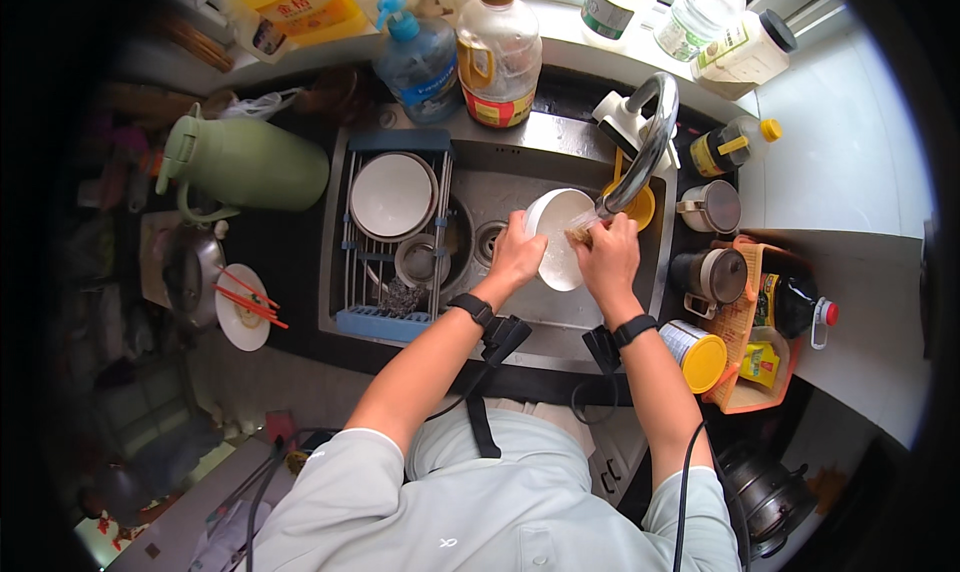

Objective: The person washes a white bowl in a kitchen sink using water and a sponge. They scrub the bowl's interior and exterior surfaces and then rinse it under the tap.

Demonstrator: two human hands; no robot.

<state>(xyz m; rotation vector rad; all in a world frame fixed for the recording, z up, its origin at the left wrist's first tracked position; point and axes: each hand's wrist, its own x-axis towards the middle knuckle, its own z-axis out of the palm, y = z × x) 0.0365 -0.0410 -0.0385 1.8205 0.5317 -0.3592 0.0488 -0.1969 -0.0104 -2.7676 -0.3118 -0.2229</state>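
Observation:
Over the right part of the stainless steel sink, my left hand grips the rim of a tilted white bowl. My right hand pinches a small brownish scrubber or sponge against the inside of the bowl. The spout of the chrome faucet ends just above my right hand, and water seems to run into the bowl. Behind the faucet spout lies a yellow strainer or ladle. To the left, a rack with blue ends holds white plates and a small metal strainer cup.
Left of the sink lie a green thermos jug and a white plate with red chopsticks. Bottles, including a blue pump bottle, line the back. On the right stand lidded mugs, a yellow-lidded can and an orange basket.

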